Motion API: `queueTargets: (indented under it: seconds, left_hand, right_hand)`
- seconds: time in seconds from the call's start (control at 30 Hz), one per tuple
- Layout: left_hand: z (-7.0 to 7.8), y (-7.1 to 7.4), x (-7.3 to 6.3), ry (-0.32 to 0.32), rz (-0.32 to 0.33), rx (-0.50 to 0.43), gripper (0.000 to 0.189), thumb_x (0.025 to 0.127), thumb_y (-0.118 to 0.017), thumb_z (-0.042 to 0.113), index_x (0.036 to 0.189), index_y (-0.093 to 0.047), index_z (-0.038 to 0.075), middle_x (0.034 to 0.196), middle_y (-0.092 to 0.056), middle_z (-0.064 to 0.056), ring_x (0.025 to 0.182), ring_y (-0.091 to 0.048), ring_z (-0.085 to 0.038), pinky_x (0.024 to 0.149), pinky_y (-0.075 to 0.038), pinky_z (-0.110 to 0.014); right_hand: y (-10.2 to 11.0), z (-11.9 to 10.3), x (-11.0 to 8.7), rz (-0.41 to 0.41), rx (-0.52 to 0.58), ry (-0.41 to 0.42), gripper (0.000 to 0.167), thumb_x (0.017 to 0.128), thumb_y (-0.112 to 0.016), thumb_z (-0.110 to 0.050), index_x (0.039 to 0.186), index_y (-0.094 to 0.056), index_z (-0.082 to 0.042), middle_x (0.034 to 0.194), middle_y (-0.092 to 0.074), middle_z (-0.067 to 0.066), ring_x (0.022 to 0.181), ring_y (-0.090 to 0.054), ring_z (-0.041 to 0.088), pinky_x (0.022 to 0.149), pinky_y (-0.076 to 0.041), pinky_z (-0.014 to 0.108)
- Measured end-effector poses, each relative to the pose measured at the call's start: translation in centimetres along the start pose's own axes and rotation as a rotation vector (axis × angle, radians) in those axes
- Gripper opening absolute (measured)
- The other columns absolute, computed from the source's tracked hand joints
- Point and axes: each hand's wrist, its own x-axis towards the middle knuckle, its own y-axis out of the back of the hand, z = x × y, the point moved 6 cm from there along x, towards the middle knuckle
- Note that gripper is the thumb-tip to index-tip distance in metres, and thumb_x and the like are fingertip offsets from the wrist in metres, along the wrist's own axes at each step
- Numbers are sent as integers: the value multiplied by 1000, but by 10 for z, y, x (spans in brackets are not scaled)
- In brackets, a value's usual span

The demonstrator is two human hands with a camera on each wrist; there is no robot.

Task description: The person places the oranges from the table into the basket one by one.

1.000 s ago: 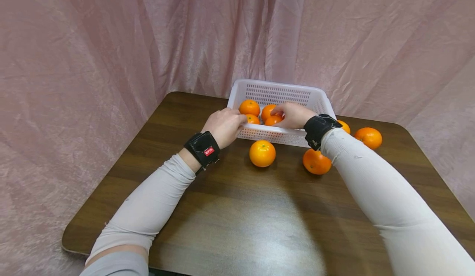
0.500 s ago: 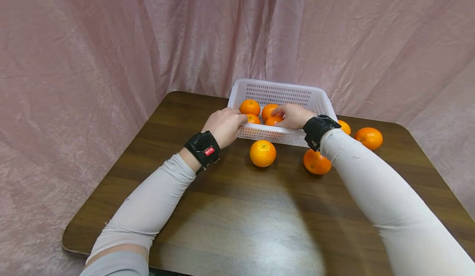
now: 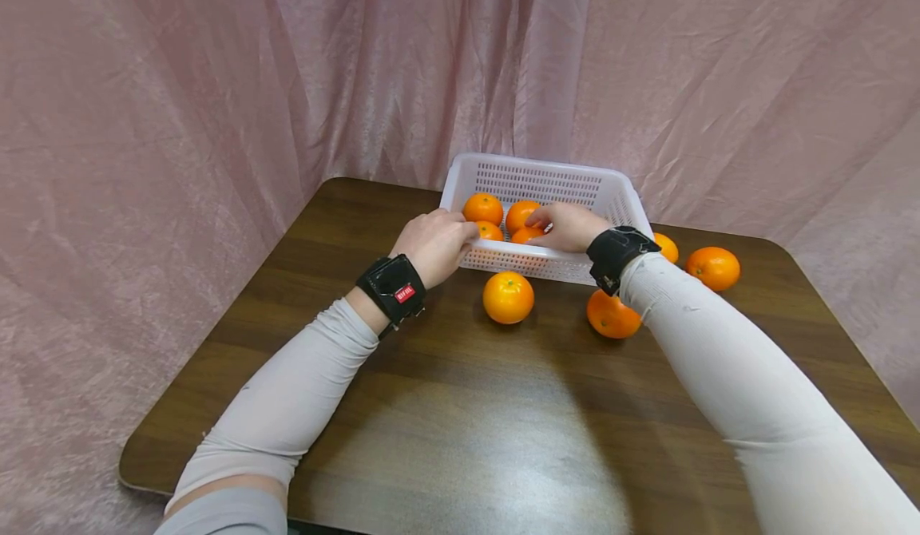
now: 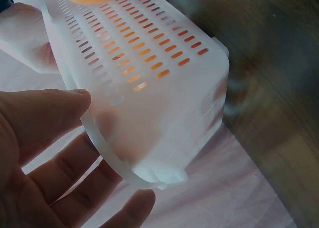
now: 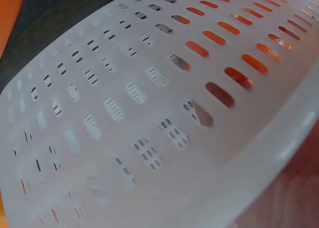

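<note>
Compared with the earlier head views, your right hand (image 3: 573, 228) and its black wrist strap (image 3: 618, 258) sit marginally lower in frame; the orange (image 3: 527, 235) at your fingers lies slightly further left.

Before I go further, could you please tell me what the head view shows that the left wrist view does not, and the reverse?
Only the head view shows the pale sleeves and the two oranges standing right of the basket.

Only the left wrist view shows the palm side of the fingers of the left hand, at the basket's rim.

Both share the basket, the left hand, the right hand, the brown table, the pink curtain and some orange fruit.
</note>
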Motion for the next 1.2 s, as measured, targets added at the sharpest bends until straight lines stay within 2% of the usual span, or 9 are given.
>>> queueTargets:
  seconds: [0.57, 1.03, 1.2]
  left_hand:
    - [2, 0, 0, -3, 10, 12, 13, 103, -80, 14, 115, -83, 12, 104, -78, -6, 94, -71, -31, 81, -60, -46]
    - [0, -1, 0, -1, 1, 16, 15, 103, -80, 16, 117, -84, 13, 106, -78, -6, 96, -71, -31, 83, -60, -46]
    - [1, -1, 0, 3, -3, 13, 15, 104, -80, 16, 118, -83, 13, 106, -78, -6, 96, -71, -31, 83, -60, -46]
  right_hand:
    - [4, 0, -6, 17, 15, -9, 49, 102, -80, -23, 142, -69, 4, 135, -72, 26, 130, -65, 44, 114, -48, 56]
    - [12, 0, -17, 40, 36, -48, 54, 106, -76, -33, 147, -66, 0, 144, -68, 24, 131, -63, 41, 115, -47, 57]
    - [15, -3, -23, 65, 19, -38, 58, 107, -74, -37, 151, -63, -1, 149, -64, 26, 136, -61, 44, 116, -46, 58]
